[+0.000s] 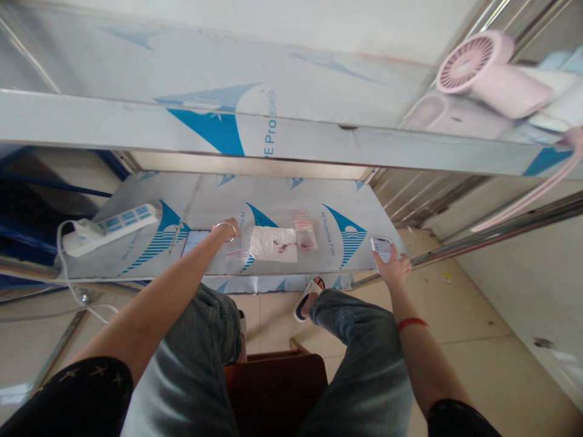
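Observation:
On the lower shelf (209,194), my left hand (228,228) rests beside a white tissue (268,243); a bangle is round its wrist, and its fingertips are too small to make out. Small reddish items (286,247) lie on the tissue's right part, with a small clear bag (306,233) touching that side. A phone (195,241) lies partly under my left forearm. At the shelf's right edge, my right hand (395,264) has its thumb on a white phone (381,247), with the other fingers apart to the right.
A white power strip (122,224) with a plugged-in cable is on the shelf's left end. Above, the upper shelf's edge (310,136) crosses the view, with a pink handheld fan (492,73) at its right. A brown stool (277,394) is between my legs.

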Demonstrator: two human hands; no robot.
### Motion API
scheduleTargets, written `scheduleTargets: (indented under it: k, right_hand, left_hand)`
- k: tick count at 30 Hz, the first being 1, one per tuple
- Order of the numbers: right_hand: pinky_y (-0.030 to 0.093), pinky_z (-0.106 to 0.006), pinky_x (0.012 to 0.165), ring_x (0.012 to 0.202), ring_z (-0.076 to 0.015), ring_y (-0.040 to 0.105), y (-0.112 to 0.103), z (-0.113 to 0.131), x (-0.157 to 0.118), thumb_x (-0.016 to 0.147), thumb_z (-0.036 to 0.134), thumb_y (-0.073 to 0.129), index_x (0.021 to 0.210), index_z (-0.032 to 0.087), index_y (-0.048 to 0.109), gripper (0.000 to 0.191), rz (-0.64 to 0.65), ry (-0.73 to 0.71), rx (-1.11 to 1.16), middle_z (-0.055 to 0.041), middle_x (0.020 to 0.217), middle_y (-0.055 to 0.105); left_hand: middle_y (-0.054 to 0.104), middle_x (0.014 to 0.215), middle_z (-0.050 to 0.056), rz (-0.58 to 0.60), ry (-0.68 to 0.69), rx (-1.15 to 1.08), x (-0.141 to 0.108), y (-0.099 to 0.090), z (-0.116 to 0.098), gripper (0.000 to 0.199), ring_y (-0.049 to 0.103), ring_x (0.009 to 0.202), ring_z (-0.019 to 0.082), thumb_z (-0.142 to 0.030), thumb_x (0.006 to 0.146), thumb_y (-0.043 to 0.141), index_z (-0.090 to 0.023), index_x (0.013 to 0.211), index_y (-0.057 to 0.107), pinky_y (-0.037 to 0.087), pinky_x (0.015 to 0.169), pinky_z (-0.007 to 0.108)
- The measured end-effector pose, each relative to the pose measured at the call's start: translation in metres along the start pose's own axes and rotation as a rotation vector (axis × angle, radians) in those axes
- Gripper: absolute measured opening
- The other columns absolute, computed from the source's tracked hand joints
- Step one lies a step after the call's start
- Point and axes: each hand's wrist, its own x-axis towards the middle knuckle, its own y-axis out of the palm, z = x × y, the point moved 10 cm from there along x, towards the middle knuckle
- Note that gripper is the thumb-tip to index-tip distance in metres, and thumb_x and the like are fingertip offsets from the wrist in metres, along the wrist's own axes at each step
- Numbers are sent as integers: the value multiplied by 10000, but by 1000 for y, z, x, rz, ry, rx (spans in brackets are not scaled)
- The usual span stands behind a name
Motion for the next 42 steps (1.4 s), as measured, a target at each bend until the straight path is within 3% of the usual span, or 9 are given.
scheduleTargets:
  k: [3, 8, 10, 13, 17, 24, 30, 36, 42]
  right_hand:
    - [273, -532, 985, 1230, -418, 359, 0, 53, -11, 820, 548, 509, 1353, 188, 497, 644, -14, -162, 33, -220, 1376, 374]
    - [342, -392, 995, 1163, -284, 466, 43, 174, -60, 840, 455, 535, 1203, 103, 592, 508, 260, -533, 140, -173, 1173, 573]
    - [359, -355, 970, 1133, -267, 495, 59, 203, -78, 841, 468, 548, 1212, 98, 578, 525, 336, -541, 123, -176, 1175, 568]
    - [388, -351, 920, 1096, -279, 525, 80, 222, -94, 812, 464, 595, 1224, 119, 564, 538, 440, -438, 14, -179, 1182, 552]
    - [408, -361, 882, 1076, -273, 534, 83, 232, -97, 807, 422, 601, 1178, 147, 570, 463, 468, -399, -47, -152, 1145, 571]
    - [424, -371, 826, 987, -272, 568, 87, 227, -87, 816, 379, 580, 966, 174, 635, 260, 518, -367, -11, -114, 992, 611]
    - [424, -414, 839, 977, -287, 561, 96, 222, -84, 760, 462, 620, 942, 172, 611, 342, 499, -306, 115, -123, 958, 590]
    - [437, -420, 814, 913, -281, 585, 103, 213, -79, 683, 370, 686, 1074, 179, 529, 462, 446, -195, 255, -97, 927, 600]
    - [436, -389, 808, 852, -252, 589, 101, 206, -69, 684, 279, 632, 925, 193, 559, 266, 413, -107, 361, -67, 837, 616]
  left_hand:
    - [653, 1107, 214, 112, 25, 151, 0, 16, -21, 375, 620, 1018, 307, -224, 700, 696, -58, 1034, 664, 486, 828, 323]
    - [584, 1253, 183, 196, 255, 314, -29, 29, -92, 447, 577, 1116, 297, -352, 799, 607, -114, 1175, 629, 467, 895, 322]
    - [597, 1237, 177, 186, 326, 359, -45, 29, -117, 468, 578, 1112, 310, -402, 809, 585, -132, 1189, 627, 470, 894, 345]
    - [607, 1223, 166, 189, 436, 393, -67, 33, -146, 476, 582, 1100, 307, -399, 824, 554, -140, 1221, 600, 473, 882, 358]
    - [601, 1224, 169, 160, 522, 420, -84, 34, -165, 442, 579, 1095, 312, -392, 836, 536, -149, 1196, 613, 468, 867, 371]
    - [600, 1211, 182, 147, 519, 395, -87, 32, -168, 367, 551, 1126, 331, -340, 838, 558, -143, 1136, 642, 427, 916, 418]
    - [582, 1229, 194, 154, 547, 426, -88, 37, -175, 376, 543, 1135, 329, -327, 857, 528, -125, 1160, 620, 428, 914, 425]
    - [581, 1217, 213, 155, 583, 457, -92, 38, -181, 401, 548, 1126, 337, -309, 859, 513, -90, 1183, 601, 437, 901, 425]
    - [600, 1181, 214, 135, 585, 434, -90, 35, -180, 387, 560, 1116, 330, -308, 865, 503, -83, 1162, 607, 444, 894, 415]
